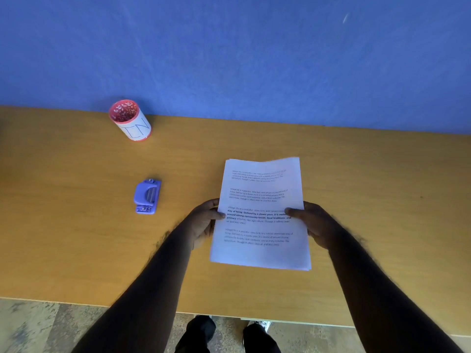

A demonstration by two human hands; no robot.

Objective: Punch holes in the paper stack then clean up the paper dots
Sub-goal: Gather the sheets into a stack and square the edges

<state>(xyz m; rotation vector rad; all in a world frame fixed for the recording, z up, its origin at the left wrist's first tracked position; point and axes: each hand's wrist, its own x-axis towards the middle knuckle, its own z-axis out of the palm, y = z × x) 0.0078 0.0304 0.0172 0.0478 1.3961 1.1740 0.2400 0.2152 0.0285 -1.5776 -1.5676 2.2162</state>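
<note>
Holding the paper stack (260,215) by both long edges, roughly at mid-height. Left hand (204,225) pinching the left edge, thumb on top over the print and the other fingers tucked underneath, out of sight. Right hand (312,224) doing the same on the right edge, thumb lying across the bold lines. Both grips closed on the sheets, not spread wide.

Sitting over the middle of the wooden table (76,238), maybe lifted a touch, hard to tell. Far corners fanning slightly, so not squared up yet.

Handling-wise: looking light and floppy, plain white printer paper, several sheets thick. Probably sliding against itself pretty easily, so gripping both sides like this and tapping an edge down seems the way to go before punching. Edges creasing easily if squeezed hard, guessing.

Hole punch (147,196) lying well to the left of the stack, small, purple plastic with rounded corners and a metal bit in the middle, untouched. Cup (130,120) standing further left and back from the stack, near the blue wall (229,59), cylindrical, red rim with a white patterned inside and a white paper label with hand-drawn letters.

No paper dots showing anywhere yet, so punching not started, by the look of it.
</note>
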